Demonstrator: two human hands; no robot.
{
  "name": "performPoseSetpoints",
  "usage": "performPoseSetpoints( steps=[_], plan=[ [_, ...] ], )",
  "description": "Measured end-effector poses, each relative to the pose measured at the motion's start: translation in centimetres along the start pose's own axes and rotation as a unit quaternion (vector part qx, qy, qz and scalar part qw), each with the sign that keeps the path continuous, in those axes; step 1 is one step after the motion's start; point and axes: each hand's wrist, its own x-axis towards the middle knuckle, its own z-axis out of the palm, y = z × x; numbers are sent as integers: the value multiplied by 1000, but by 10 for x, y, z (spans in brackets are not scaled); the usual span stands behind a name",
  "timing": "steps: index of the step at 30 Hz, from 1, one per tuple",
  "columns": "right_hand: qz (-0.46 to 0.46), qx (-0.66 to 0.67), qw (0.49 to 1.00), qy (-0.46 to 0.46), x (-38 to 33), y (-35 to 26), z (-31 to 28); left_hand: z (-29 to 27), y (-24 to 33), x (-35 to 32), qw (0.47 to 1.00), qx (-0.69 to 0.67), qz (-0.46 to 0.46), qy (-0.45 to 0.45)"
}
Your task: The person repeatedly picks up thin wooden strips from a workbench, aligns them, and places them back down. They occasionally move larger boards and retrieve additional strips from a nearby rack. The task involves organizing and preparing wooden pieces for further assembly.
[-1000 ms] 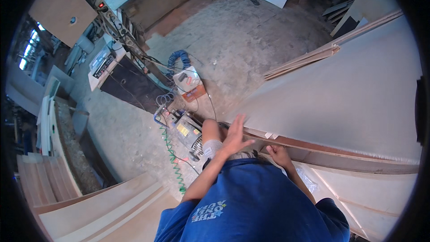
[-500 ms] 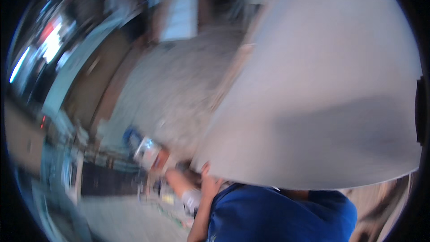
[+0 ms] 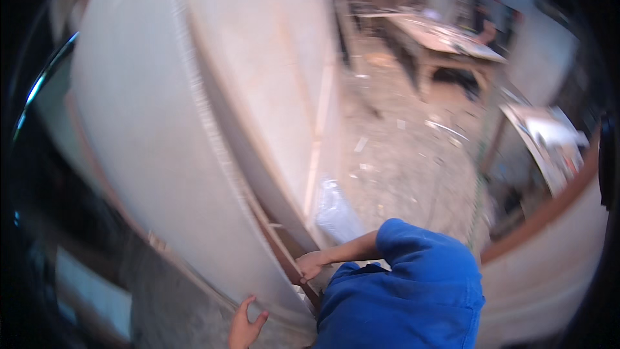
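Observation:
A large pale panel [image 3: 148,103] stands tilted in front of me, its two long edges running away to the upper left. My left hand [image 3: 245,326] is at the panel's near left corner, thumb and finger spread apart against its face. On the other side, my right hand [image 3: 311,265] has its fingers curled at the brown edge strip [image 3: 276,245] of the panel. Part of its fingertips is hidden by that edge. My blue sleeve and shirt cover the lower middle.
Another pale panel [image 3: 265,45] stands close along the right side. Clear plastic wrapping [image 3: 336,210] lies by its foot. A wooden worktable [image 3: 445,42] with a person beside it is farther back. Scraps litter the concrete floor [image 3: 413,155]. A brown-edged board [image 3: 542,210] rises at the right.
The view has swung round. The panel that filled the right side now lies on the left, and my right hand has come into sight at its edge. My left hand remains near its corner.

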Motion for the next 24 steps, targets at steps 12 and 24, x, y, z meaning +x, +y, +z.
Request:
performPoseSetpoints(
  steps=[12, 24],
  plan=[
    [78, 76, 985, 132, -34, -28, 24, -15, -26, 27, 983, -45, 115, -138],
    [19, -22, 966, 258, -39, -12, 61, -29, -22, 36, 973, -89, 143, -158]
  ],
)
